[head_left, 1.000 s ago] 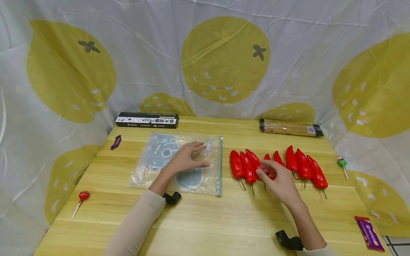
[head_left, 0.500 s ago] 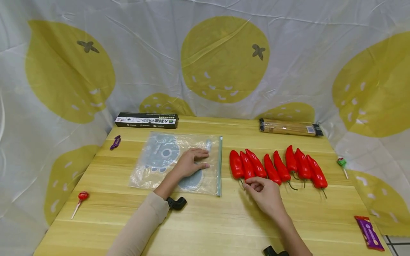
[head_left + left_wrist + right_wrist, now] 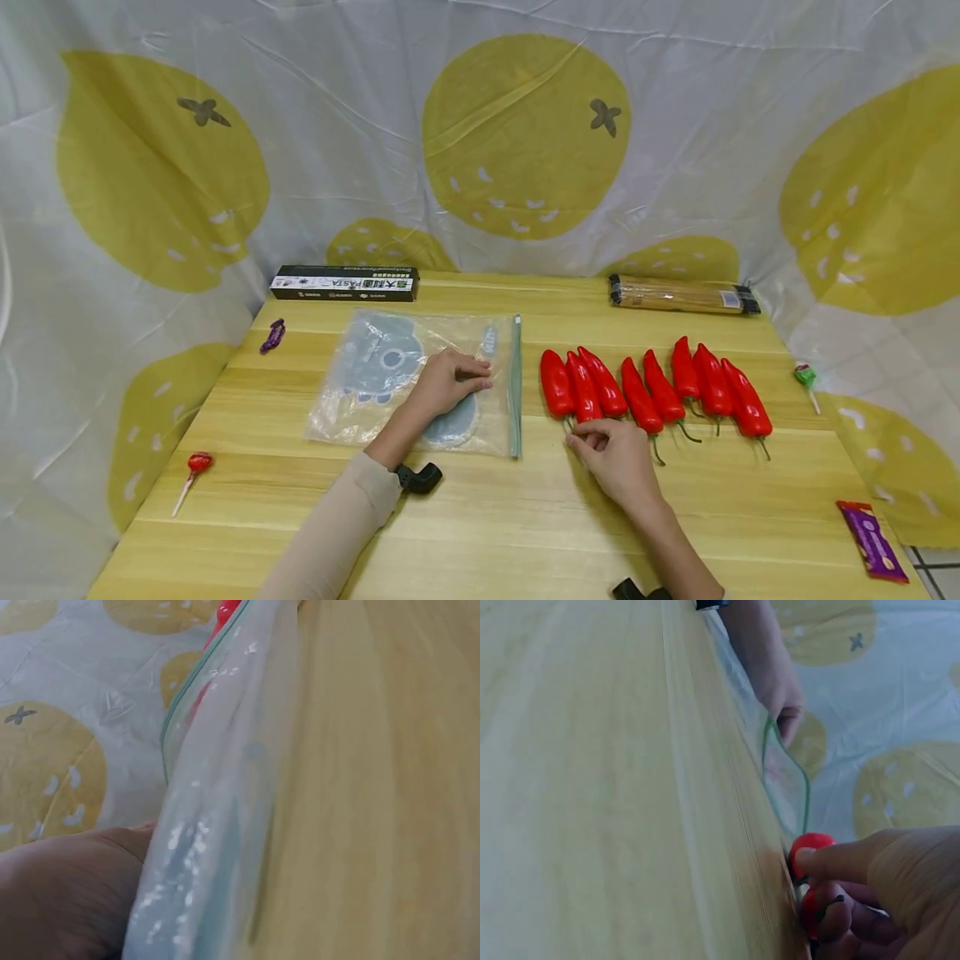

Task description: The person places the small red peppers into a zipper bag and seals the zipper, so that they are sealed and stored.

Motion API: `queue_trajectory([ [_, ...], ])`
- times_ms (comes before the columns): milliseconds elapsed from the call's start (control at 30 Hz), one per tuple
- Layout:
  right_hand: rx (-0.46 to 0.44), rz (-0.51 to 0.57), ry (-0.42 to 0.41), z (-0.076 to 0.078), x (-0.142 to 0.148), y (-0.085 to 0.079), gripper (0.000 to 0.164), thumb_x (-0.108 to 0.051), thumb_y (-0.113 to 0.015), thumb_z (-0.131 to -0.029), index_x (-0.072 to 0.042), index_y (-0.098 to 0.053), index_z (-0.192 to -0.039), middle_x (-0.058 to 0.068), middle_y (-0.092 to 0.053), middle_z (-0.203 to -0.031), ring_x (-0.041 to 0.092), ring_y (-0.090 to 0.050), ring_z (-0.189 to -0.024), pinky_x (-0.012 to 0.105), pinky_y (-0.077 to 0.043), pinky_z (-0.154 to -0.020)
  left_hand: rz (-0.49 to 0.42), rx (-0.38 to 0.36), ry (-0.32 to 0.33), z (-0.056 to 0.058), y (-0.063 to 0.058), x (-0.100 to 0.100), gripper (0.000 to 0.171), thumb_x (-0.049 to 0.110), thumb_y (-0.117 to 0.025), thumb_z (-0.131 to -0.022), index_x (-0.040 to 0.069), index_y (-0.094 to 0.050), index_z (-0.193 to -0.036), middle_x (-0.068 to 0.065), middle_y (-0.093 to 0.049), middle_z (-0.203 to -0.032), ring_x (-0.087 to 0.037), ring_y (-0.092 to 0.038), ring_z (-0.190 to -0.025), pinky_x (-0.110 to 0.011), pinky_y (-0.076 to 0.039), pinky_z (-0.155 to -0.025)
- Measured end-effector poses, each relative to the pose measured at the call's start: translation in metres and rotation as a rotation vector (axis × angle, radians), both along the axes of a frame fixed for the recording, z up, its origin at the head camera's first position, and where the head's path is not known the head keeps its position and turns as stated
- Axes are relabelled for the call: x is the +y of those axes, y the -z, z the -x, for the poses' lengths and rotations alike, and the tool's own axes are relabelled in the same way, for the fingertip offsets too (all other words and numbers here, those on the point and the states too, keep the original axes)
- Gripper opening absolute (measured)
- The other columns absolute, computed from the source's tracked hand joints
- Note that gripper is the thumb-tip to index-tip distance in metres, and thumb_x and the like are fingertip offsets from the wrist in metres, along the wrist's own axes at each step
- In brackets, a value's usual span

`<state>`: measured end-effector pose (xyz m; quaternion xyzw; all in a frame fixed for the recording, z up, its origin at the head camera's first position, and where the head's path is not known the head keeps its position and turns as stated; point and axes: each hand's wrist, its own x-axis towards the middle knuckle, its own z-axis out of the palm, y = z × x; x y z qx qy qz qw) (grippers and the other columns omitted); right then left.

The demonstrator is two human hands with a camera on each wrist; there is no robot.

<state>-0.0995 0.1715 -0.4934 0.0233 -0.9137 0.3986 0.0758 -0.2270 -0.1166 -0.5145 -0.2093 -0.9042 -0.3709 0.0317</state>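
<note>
A clear zip bag [image 3: 375, 354] with a blue print lies flat at left centre in the head view, its green zip edge facing right. My left hand [image 3: 446, 383] pinches its upper layer near that edge. In the right wrist view the bag's mouth [image 3: 787, 776] gapes, its upper layer raised. Right of the bag, several red chili peppers [image 3: 640, 400] lie in a row, stems toward me. My right hand [image 3: 618, 462] has its thumb and fingers curled at the stem end of the second chili pepper [image 3: 581, 387] from the left, gripping it; the exact contact is partly hidden.
A black pasta box [image 3: 345, 283] stands at the back left, and a bundle of sticks in clear wrap [image 3: 675, 295] at the back right. Candies lie at the sides: a purple sweet [image 3: 273, 335], a red lollipop [image 3: 197, 467], a green lollipop [image 3: 805, 377] and a purple packet [image 3: 872, 542].
My right hand has moved left and toward me, from over the middle peppers to the second one. The left hand has come down onto the bag and its fingers have closed on the upper layer.
</note>
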Motion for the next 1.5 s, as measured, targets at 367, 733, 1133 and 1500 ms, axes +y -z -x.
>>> queue_trajectory([
  [367,0.111,-0.028,0.032,0.001,-0.002,0.004,0.008,-0.018,-0.084,-0.076,-0.016,-0.078,-0.081,-0.010,-0.059,-0.062,0.006,-0.051,-0.055,0.020,-0.043,-0.049,-0.136,-0.001,-0.061,-0.004,0.002,-0.003,0.009,0.034,-0.077,-0.082,0.029,-0.078,-0.089,0.012,-0.074,-0.094,-0.007,-0.066,-0.090,-0.028,-0.054,-0.080],
  [733,0.412,0.139,0.149,0.004,0.007,-0.007,0.008,-0.010,-0.082,-0.078,-0.009,-0.079,-0.085,0.000,-0.069,-0.071,0.006,-0.054,-0.056,0.011,-0.044,-0.052,-0.508,-0.179,-0.081,-0.007,-0.004,-0.005,0.021,0.028,-0.072,-0.088,0.010,-0.074,-0.099,-0.005,-0.073,-0.108,-0.015,-0.067,-0.107,-0.026,-0.051,-0.097],
  [1133,0.109,0.390,0.166,0.014,0.012,-0.045,0.011,-0.016,-0.077,-0.084,-0.010,-0.078,-0.093,0.010,-0.073,-0.086,0.014,-0.059,-0.065,0.019,-0.048,-0.055,-0.550,-0.137,-0.069,-0.028,-0.039,-0.004,0.016,0.013,-0.070,-0.089,0.000,-0.072,-0.097,-0.013,-0.072,-0.111,-0.025,-0.064,-0.114,-0.037,-0.043,-0.108],
  [1500,-0.179,0.437,-0.054,0.075,-0.007,-0.040,0.031,-0.031,-0.073,-0.088,-0.004,-0.074,-0.102,0.025,-0.068,-0.089,0.035,-0.062,-0.068,0.035,-0.055,-0.060,-0.605,-0.160,-0.015,-0.024,-0.028,-0.004,0.014,0.014,-0.069,-0.091,0.001,-0.072,-0.095,-0.011,-0.069,-0.121,-0.023,-0.053,-0.130,-0.046,-0.040,-0.109],
])
